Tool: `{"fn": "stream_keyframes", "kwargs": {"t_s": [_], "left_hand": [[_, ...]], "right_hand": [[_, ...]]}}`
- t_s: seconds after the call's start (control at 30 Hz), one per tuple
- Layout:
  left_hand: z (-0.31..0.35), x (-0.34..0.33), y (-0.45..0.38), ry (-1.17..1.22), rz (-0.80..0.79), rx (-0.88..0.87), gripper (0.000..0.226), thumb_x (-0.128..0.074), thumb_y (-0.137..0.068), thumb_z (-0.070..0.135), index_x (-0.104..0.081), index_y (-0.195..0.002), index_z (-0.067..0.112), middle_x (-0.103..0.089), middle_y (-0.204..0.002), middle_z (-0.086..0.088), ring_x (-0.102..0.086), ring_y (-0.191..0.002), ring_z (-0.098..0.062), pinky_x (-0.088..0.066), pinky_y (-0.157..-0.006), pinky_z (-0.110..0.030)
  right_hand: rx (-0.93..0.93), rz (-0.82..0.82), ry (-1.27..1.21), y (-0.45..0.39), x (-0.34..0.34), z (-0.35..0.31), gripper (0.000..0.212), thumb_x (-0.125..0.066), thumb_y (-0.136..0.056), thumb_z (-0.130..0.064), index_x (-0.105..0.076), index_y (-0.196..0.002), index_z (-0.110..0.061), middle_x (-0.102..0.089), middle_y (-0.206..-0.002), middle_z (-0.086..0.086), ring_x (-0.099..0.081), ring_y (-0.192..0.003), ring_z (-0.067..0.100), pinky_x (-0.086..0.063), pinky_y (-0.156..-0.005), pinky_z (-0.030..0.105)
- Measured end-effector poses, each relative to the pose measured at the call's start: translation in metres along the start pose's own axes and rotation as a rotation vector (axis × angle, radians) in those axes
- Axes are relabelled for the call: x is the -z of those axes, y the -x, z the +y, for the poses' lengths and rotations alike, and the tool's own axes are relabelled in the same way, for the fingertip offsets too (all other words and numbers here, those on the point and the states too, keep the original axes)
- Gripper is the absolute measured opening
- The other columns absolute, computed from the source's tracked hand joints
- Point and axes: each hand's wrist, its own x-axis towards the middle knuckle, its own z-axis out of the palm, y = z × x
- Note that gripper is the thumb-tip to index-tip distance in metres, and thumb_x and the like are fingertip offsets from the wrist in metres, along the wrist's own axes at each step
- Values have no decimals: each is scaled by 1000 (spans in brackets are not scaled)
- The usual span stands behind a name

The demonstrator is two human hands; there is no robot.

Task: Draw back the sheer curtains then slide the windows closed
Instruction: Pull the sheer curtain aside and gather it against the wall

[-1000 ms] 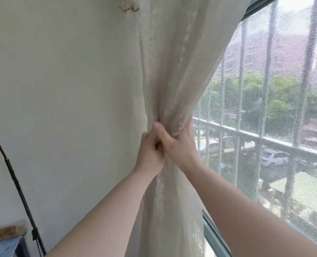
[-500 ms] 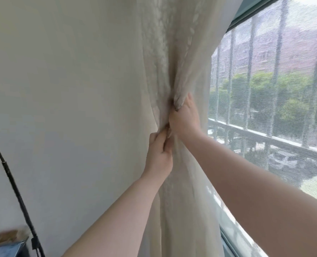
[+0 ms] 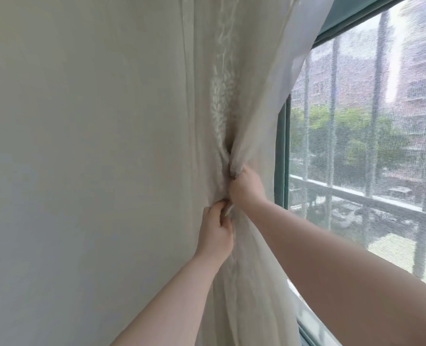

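Observation:
A cream sheer curtain (image 3: 246, 83) with an embroidered strip hangs gathered against the wall, left of the window (image 3: 366, 136). My right hand (image 3: 246, 187) grips a bunch of its folds at mid height, pinched tight just above the knuckles. Just below and to the left, my left hand (image 3: 216, 233) is closed on the curtain and a thin pale band at its fingertips. The window's dark green frame (image 3: 281, 156) shows at the curtain's right edge, with a mesh screen across the opening.
A plain off-white wall (image 3: 82, 171) fills the left half. Behind the screen are vertical metal bars (image 3: 379, 108) and a railing, with trees and buildings beyond. The window sill (image 3: 306, 320) runs below my right forearm.
My view turned left and the green frame edge came into sight. My right hand rose above the left on the gathered curtain; the left now pinches lower down.

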Motion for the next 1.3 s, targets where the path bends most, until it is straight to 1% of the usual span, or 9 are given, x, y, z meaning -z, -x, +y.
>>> {"fn": "stream_keyframes", "kwargs": {"t_s": [0.17,0.33,0.47,0.63,0.77,0.97,1.1,1.2,1.3], "left_hand": [[-38,-1,-29,36,-54,119,45,-64,-84,17,-52,-127,26,-38,-116,5,-54,-101,-5,-45,-88,-23],[-53,-7,-49,-61,3,103,101,-85,-58,33,-24,-139,32,-29,-134,4,-38,-121,-14,-35,-102,-32],[-54,-16,-61,-265,135,87,95,-74,-55,43,-22,-134,34,-42,-132,1,-33,-133,-27,-23,-109,-53],[-55,-17,-75,8,139,28,42,-57,-76,11,-41,-113,23,-55,-112,-4,-58,-98,-25,-49,-87,-49],[-51,-16,-76,84,190,-17,35,-52,-83,0,-41,-109,21,-56,-109,-6,-57,-98,-23,-49,-86,-38],[-56,-10,-80,39,219,44,44,-51,-81,-5,-42,-109,27,-54,-116,-5,-57,-100,-21,-46,-85,-32],[-56,-7,-79,39,207,63,52,-51,-84,-2,-38,-113,39,-52,-123,-1,-57,-105,-18,-48,-88,-32],[-55,-9,-82,12,228,81,49,-57,-87,5,-39,-121,35,-47,-123,2,-58,-98,-5,-50,-88,-35],[-58,-14,-84,-11,237,90,51,-63,-88,19,-35,-131,23,-38,-115,5,-53,-88,14,-45,-78,-21]], "right_hand": [[-135,-63,55,-25,-37,19,23,-43,-79,0,-49,-88,-20,-46,-71,-10,-52,-73,23,-36,-60,25],[-158,-107,-52,-29,-51,23,20,-45,-81,-5,-48,-91,-22,-49,-71,-9,-50,-65,14,-33,-47,21],[-115,-192,-64,-26,-55,29,17,-46,-81,-2,-46,-88,-17,-47,-69,-8,-46,-66,16,-33,-47,16],[-116,-192,-221,-17,-47,31,16,-44,-83,-7,-58,-87,-14,-61,-71,-4,-58,-71,18,-42,-57,25],[-33,-100,-307,-15,-37,45,23,-65,-83,-37,-62,-98,-19,-66,-86,-10,-59,-71,-5,-41,-56,11],[-53,355,-274,-25,-17,73,86,-76,-55,-65,-36,-121,-27,-32,-133,-7,-28,-129,12,-29,-109,40],[-123,123,-477,-33,-15,78,107,-78,-61,-61,-12,-142,-36,-24,-150,-6,-31,-137,16,-33,-110,42],[14,-23,-558,-26,-24,64,101,-71,-69,-61,-2,-141,-49,-34,-147,-11,-42,-131,12,-40,-106,39],[168,-38,-594,-16,-36,44,90,-58,-79,-57,5,-142,-52,-25,-154,-14,-29,-139,6,-30,-113,42]]}}
